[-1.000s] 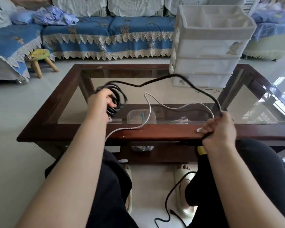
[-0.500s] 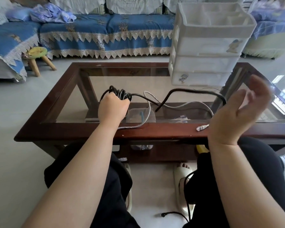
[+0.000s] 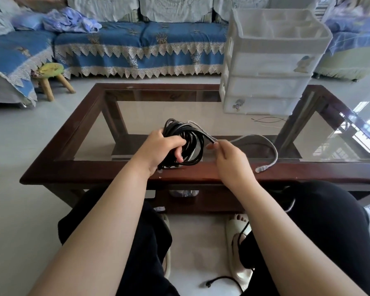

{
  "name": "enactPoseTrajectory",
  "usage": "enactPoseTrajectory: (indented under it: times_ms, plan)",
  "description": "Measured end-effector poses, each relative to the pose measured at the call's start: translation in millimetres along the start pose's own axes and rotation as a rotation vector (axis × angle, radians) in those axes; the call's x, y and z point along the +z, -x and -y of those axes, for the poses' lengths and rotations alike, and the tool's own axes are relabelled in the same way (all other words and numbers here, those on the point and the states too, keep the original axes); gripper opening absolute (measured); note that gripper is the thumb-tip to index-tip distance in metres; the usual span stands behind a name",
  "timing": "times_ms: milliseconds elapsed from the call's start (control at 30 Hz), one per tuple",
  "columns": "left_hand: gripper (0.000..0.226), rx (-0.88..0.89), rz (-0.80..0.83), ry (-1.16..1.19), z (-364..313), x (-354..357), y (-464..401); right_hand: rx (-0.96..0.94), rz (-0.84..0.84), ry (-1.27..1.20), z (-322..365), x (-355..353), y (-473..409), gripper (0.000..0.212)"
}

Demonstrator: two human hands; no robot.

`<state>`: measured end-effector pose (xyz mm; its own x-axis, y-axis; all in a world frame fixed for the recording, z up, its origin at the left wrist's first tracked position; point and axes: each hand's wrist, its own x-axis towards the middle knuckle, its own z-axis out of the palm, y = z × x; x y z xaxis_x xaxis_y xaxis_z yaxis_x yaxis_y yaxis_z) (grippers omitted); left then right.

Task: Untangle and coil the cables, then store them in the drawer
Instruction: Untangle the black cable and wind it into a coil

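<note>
— Where are the cables right now?

— At the middle of the frame, just above the near edge of the desk [image 3: 98, 171]. The left hand [image 3: 158, 146] has its fingers [image 3: 177, 155] curled through a coil of black cable [image 3: 185, 142], clamped around the bunched loops. The right hand [image 3: 229, 159] pinches a grey cable [image 3: 263, 138] just right of the coil; that cable arcs off to the right and ends in a clear plug [image 3: 261, 168] lying on the desk's wooden rim.

— Is the grey one free of the black coil?

— I can't tell. A pale strand runs along the top of the coil, so it looks threaded in with the black loops.

— How will the coil handle?

— Light, I'd judge, but springy. The loops look stiff enough to fan open if the grip loosens, so holding across all the strands at one spot, as the left hand does, seems right. The jacket looks smooth, so a pinch may slip under a hard pull.

— And the grey cable?

— Softer and thinner. I'd hold it close to the coil and feed it round, keeping clear of the plug, whose clip looks fragile.

— Where does it all go?

— Into the white drawer unit [image 3: 267, 82] at the upper right, standing on the far side of the desk. Its drawers look closed. A black cable end [image 3: 207, 284] also trails on the floor at the bottom of the frame.
</note>
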<state>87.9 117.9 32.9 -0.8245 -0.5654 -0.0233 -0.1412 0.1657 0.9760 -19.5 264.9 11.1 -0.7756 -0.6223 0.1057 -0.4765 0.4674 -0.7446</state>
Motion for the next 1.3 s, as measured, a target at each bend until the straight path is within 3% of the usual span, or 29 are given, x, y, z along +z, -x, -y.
enactPoseTrajectory:
  times_ms: [167,233,333,433,533,667,767,867,933,1000,1133,1300]
  plan:
    - [0.03,-0.033,0.228,0.126,-0.3,4.5,6.5,-0.056,-0.16,-0.115,12.2,-4.3,-10.9,0.03]
    - [0.034,-0.014,0.327,0.22,1.9,11.6,7.7,0.018,-0.115,-0.172,13.2,-5.6,-22.0,0.036]
    - [0.043,0.003,0.361,0.384,3.1,14.8,6.5,0.174,0.082,-0.479,9.7,-1.2,-29.9,0.044]
    - [0.038,-0.035,0.268,0.543,0.2,16.3,5.1,0.234,0.165,-0.472,6.9,13.3,-27.6,0.029]
    - [0.036,-0.055,0.114,0.67,-3.9,13.5,1.1,0.161,0.154,-0.34,10.3,26.4,-18.0,0.032]
    - [0.045,-0.139,-0.199,0.907,-6.0,-6.1,-6.9,-0.032,0.222,0.243,6.7,30.5,10.1,0.044]
    - [0.04,-0.278,-0.426,0.758,-6.5,-11.0,-14.0,-0.234,0.224,0.39,9.6,23.3,25.1,0.029]
    - [0.042,-0.394,-0.572,0.51,-6.0,-10.4,-20.3,-0.254,0.429,0.445,13.0,20.6,29.4,0.043]
    - [0.044,-0.391,-0.614,0.437,-5.3,-10.6,-20.4,-0.275,0.463,0.503,14.6,16.8,33.7,0.038]
    - [0.052,-0.309,-0.608,0.345,-3.7,-6.2,-16.2,-0.341,0.401,0.552,19.4,8.4,37.4,0.027]
    - [0.065,-0.131,-0.503,0.147,-3.8,9.2,-5.9,-0.59,0.242,0.556,42.9,-5.3,42.5,0.039]
    - [0.066,-0.237,-0.296,0.343,-13.9,44.1,9.5,-0.718,0.19,0.497,58.6,-20.4,21.1,0.039]
